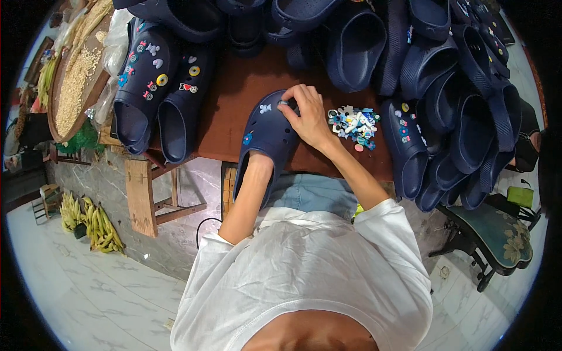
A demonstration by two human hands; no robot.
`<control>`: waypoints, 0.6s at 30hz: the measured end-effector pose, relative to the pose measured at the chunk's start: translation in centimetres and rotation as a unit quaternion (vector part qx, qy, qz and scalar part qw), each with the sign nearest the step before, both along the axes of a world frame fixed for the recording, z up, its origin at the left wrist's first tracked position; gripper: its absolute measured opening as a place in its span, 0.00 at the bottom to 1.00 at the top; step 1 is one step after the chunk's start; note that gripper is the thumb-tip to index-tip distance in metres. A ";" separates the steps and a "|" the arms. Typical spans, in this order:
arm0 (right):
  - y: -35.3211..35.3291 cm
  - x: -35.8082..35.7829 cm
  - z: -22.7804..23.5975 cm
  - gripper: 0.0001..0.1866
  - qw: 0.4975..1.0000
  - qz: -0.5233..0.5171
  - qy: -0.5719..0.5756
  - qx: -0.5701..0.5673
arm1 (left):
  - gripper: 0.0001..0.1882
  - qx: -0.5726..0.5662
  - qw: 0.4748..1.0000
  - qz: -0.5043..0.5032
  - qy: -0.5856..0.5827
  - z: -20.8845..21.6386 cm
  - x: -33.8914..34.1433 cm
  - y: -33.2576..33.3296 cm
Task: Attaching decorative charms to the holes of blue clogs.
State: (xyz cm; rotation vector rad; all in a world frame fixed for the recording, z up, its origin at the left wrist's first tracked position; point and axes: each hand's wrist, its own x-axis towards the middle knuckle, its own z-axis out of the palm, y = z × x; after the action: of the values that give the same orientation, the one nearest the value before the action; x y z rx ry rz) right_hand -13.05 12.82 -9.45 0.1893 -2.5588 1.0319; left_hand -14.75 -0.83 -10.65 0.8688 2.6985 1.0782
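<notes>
Head view: navy clog (266,137) sits mid-frame on the brown table (234,93), toe pointing up-frame. Left hand is pushed inside the clog through the heel opening, only the forearm shows below it, so finger state can't be told. Right hand (307,114) rests on the clog's toe, just right of center, fingers curled down with the tips pinched on a small pale charm (283,103) against the clog top. Clog already carries a light bow-shaped charm (265,109) near the toe and a blue charm (247,138) on its left side.

Pile of small mixed-colour charms (354,124) lies on the table just right of the right hand, close to the wrist. Two decorated clogs (158,96) with many charms lie at upper left. Big heap of plain navy clogs (445,76) fills the top and right of frame. Round tray of grain (73,88) at far upper left. Bananas (93,225) on the tiled floor at lower left. Chair (497,237) at lower right.
</notes>
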 end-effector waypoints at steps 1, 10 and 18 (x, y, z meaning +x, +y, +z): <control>-0.5 0.0 0.0 0.10 0.999 0.012 -0.005 -0.044 | 0.14 -0.022 1.000 -0.002 -0.002 -0.1 0.0 -0.3; 3.3 4.6 0.6 0.08 0.998 -0.050 -0.030 -0.005 | 0.19 -0.104 0.994 -0.016 -0.017 -2.1 1.3 -0.9; 6.6 6.6 0.6 0.10 0.989 -0.078 -0.032 0.121 | 0.22 0.569 0.658 0.189 -0.456 -4.1 4.1 -2.5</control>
State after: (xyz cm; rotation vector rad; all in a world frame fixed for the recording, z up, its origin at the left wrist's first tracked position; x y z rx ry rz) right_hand -6.43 19.43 -8.84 0.0175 -2.7019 0.6800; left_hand -10.69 -3.36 -14.78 -0.3092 1.1449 2.4439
